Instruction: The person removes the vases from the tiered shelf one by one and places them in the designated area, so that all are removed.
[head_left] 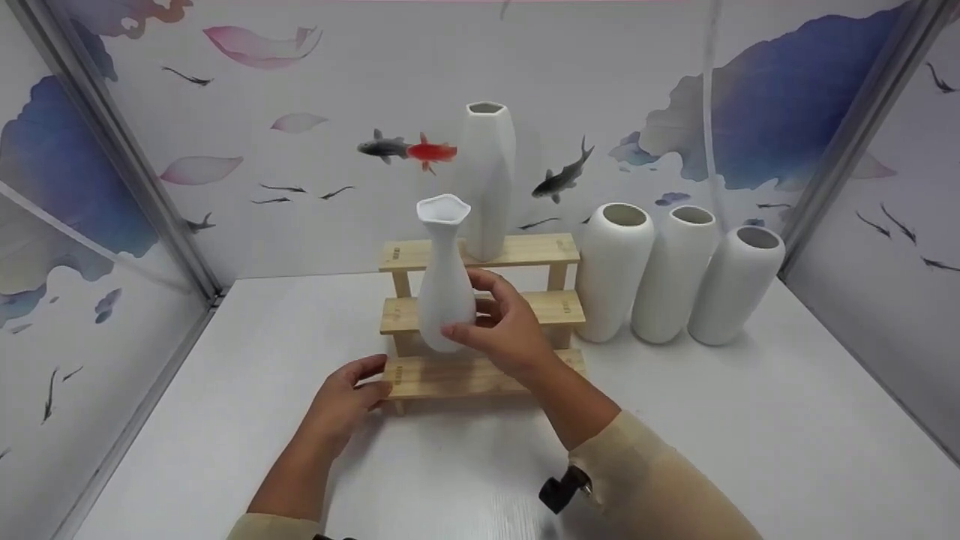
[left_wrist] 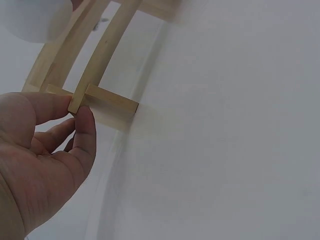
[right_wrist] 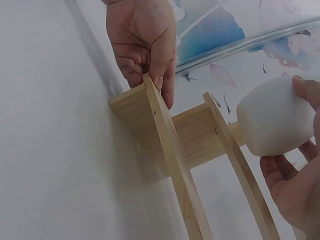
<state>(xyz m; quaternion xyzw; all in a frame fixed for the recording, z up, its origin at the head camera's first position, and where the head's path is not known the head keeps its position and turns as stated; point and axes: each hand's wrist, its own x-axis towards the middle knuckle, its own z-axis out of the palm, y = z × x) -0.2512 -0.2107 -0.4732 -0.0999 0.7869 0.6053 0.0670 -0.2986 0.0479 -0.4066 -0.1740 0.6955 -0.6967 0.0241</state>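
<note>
A slender white vase (head_left: 444, 292) with a flared, angular rim is upright in my right hand (head_left: 512, 330), in front of the stand's middle tier. The thumb and fingers grip its lower body, and its rounded base (right_wrist: 272, 122) hangs apart from the wood in the right wrist view. My left hand (head_left: 341, 401) pinches the left end of the lowest tier of a three-tier wooden stand (head_left: 465, 379). Thumb and fingers lie on either side of the board's end in the left wrist view. On the top tier stands a tall faceted white vase (head_left: 486, 180).
Right of the stand, three white vases with round mouths stand in a row: a wide one (head_left: 611, 277), a narrower one (head_left: 671, 281) and a shorter one (head_left: 735, 289). The white table (head_left: 675, 435) is enclosed by printed panels (head_left: 337, 75) with fish and petals.
</note>
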